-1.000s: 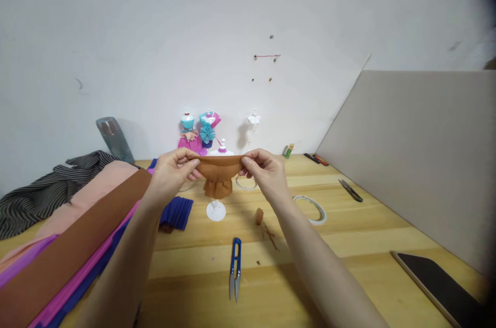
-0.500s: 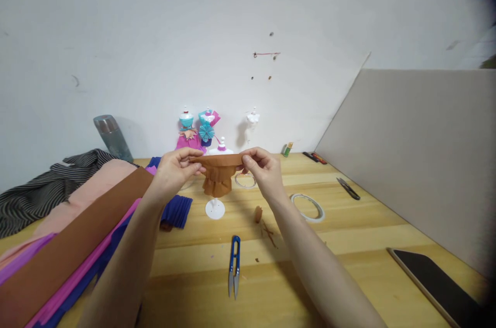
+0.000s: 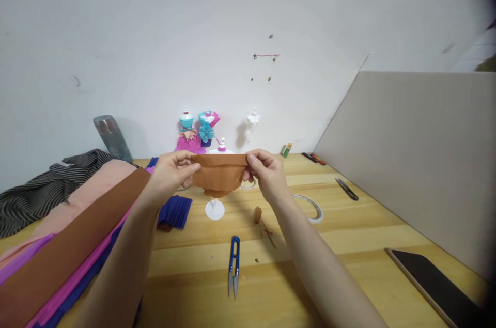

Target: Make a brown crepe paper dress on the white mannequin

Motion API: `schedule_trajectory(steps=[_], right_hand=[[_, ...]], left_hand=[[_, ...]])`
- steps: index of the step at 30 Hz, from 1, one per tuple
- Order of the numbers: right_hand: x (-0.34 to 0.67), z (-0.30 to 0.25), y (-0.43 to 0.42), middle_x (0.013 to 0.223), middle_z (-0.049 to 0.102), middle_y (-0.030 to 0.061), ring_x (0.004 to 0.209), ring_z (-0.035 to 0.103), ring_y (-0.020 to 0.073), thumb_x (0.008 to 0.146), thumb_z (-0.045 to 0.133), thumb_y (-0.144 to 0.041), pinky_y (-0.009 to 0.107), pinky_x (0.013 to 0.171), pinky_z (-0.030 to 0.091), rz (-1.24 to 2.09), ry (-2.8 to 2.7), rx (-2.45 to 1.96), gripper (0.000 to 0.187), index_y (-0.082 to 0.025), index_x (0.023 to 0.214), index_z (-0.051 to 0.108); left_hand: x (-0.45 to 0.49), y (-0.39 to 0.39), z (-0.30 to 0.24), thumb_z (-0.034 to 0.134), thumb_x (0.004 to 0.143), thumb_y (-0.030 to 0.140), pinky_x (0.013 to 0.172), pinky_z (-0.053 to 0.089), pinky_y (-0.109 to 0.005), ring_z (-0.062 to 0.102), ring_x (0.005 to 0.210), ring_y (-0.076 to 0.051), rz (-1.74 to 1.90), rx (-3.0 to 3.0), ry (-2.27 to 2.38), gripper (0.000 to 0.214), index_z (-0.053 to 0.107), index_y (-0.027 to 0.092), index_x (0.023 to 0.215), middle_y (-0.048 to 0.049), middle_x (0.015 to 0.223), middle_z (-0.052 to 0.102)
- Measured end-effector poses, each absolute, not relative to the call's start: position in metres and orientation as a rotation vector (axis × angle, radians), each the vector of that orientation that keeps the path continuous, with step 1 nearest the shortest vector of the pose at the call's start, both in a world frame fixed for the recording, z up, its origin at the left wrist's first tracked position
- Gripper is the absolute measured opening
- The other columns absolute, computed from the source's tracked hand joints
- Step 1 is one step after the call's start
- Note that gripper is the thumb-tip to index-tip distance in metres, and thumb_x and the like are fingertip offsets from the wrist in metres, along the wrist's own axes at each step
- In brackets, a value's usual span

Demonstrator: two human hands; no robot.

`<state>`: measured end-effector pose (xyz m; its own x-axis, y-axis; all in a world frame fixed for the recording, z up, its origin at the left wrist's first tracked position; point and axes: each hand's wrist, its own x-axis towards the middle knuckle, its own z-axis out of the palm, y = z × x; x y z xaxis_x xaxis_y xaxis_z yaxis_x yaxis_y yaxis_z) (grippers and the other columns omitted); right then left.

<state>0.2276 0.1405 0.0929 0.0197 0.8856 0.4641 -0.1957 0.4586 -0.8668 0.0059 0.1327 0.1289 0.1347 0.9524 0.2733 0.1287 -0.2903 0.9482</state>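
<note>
At nine and three o'clock of a thin brown crepe-like sheet point(image 3: 219, 173) with a straight upper edge, the left hand point(image 3: 173, 172) and right hand point(image 3: 266, 172) pinch its ends, holding it up before a small white dress form with a round base point(image 3: 214, 209). On the pale wooden worktop point(image 3: 186, 276), blue-handled metal snips point(image 3: 237, 260) lie at six o'clock from the sheet, pleated dark-blue fabric point(image 3: 176, 212) at eight.

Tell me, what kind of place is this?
Probably a craft table: small dressed mannequins stand near the wall, blue snips lie on top, and the left hand and right hand hold a brown sheet.
</note>
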Motion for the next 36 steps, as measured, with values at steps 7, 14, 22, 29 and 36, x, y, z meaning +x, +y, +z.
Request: schedule_trajectory(steps=[7,14,22,29,36], right_hand=[[0.237,0.1,0.129,0.068,0.071,0.003,0.062,0.068,0.0168,0.075,0.066,-0.025,0.029,0.059,0.053,0.987,-1.396,-0.6,0.022,-0.016,0.095,0.065],[0.235,0.113,0.117,0.076,0.073,0.0039,0.071,0.072,0.0194,0.07,0.073,-0.025,0.029,0.063,0.057,0.936,-1.366,-0.658,0.025,-0.017,0.092,0.064],[0.229,0.117,0.109,0.062,0.07,0.0021,0.059,0.069,0.0164,0.07,0.074,-0.028,0.026,0.052,0.054,0.895,-1.301,-0.74,0.019,-0.016,0.081,0.065],[0.229,0.118,0.109,0.051,0.06,-0.0029,0.045,0.054,0.0101,0.067,0.069,-0.022,0.022,0.043,0.042,0.835,-1.35,-0.79,0.009,-0.016,0.074,0.066],[0.23,0.118,0.11,0.055,0.057,-0.0024,0.049,0.048,0.0096,0.067,0.065,-0.024,0.022,0.046,0.037,0.761,-1.417,-0.834,0.007,-0.017,0.065,0.064]], left_hand=[[0.004,0.13,0.132,0.07,0.067,0.023,0.047,0.047,-0.017,0.057,0.045,-0.009,1.422,1.596,1.04,0.016,0.065,0.011,0.076,0.0008,0.05,0.063],[-0.001,0.124,0.135,0.076,0.059,0.018,0.062,0.055,-0.021,0.067,0.064,-0.013,1.395,1.563,0.987,0.028,0.07,0.013,0.086,-0.0026,0.072,0.072],[0.008,0.112,0.143,0.074,0.061,0.024,0.046,0.044,-0.017,0.053,0.046,-0.007,1.378,1.596,1.052,0.018,0.067,0.012,0.073,0.0022,0.052,0.06],[0.007,0.116,0.139,0.074,0.055,0.016,0.046,0.039,-0.014,0.05,0.049,-0.005,1.397,1.599,1.05,0.013,0.064,0.013,0.063,0.0052,0.054,0.057],[0.008,0.117,0.135,0.073,0.066,0.026,0.064,0.052,-0.023,0.064,0.068,-0.014,1.222,1.584,0.911,0.024,0.071,0.015,0.087,-0.0018,0.072,0.069]])
